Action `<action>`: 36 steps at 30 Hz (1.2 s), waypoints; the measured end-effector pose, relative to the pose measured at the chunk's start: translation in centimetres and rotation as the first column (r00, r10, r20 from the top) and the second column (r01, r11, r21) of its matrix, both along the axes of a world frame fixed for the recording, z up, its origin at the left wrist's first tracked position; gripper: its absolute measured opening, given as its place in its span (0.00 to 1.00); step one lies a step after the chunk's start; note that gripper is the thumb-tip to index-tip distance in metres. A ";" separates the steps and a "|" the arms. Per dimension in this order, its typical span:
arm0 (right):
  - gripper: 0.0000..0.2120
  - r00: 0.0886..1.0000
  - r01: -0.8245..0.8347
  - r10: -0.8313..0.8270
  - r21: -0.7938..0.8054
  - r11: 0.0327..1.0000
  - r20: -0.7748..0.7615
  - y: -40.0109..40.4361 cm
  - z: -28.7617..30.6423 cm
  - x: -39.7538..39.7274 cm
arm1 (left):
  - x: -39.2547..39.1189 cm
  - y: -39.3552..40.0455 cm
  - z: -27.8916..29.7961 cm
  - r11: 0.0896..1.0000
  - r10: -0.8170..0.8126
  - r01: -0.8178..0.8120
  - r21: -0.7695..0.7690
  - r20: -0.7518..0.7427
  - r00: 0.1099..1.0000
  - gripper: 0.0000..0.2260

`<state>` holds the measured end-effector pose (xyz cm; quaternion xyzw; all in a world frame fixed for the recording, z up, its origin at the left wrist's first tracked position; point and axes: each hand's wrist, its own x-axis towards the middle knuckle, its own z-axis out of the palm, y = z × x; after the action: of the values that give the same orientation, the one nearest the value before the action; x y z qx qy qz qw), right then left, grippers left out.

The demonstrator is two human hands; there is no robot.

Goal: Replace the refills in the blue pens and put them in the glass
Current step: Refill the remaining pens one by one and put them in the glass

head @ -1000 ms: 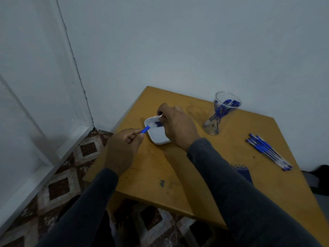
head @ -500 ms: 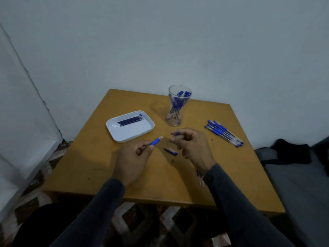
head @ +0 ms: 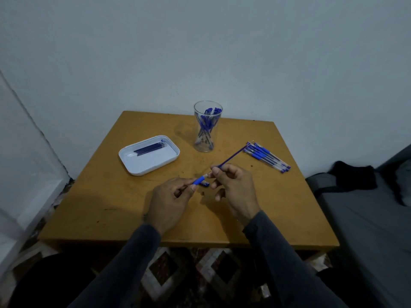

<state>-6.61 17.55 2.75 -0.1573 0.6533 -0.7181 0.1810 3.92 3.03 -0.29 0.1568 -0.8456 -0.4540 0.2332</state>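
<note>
Wooden tabletop: left hand, fingers pinching pen barrel; right hand, fingers pinching refill, angled far-right. Refill now fully visible, unlike half a second ago. Glass far centre; tray far left.

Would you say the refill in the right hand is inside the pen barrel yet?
Out. The right hand pinches the bare refill in the air, beside the pen barrel in the left hand.
</note>
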 end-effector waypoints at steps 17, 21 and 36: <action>0.07 0.999 0.023 -0.024 0.025 0.999 0.027 -0.2 -0.7 0.0 | -0.3 0.1 -0.6 1.000 -0.004 0.004 -0.009 0.024 1.000 0.12; 0.06 0.999 0.028 -0.029 0.033 0.999 0.014 -0.2 -0.9 0.1 | -0.3 0.0 -0.8 1.000 -0.002 0.002 -0.007 0.034 0.999 0.12; 0.13 0.996 0.025 -0.032 0.088 0.996 0.083 -0.3 0.0 0.0 | -0.3 -0.1 -1.1 1.000 0.009 -0.008 -0.026 0.024 1.000 0.12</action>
<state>-6.61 17.23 2.73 -0.1096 0.6780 -0.6974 0.2049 3.60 2.94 -1.40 0.1628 -0.8534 -0.4402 0.2267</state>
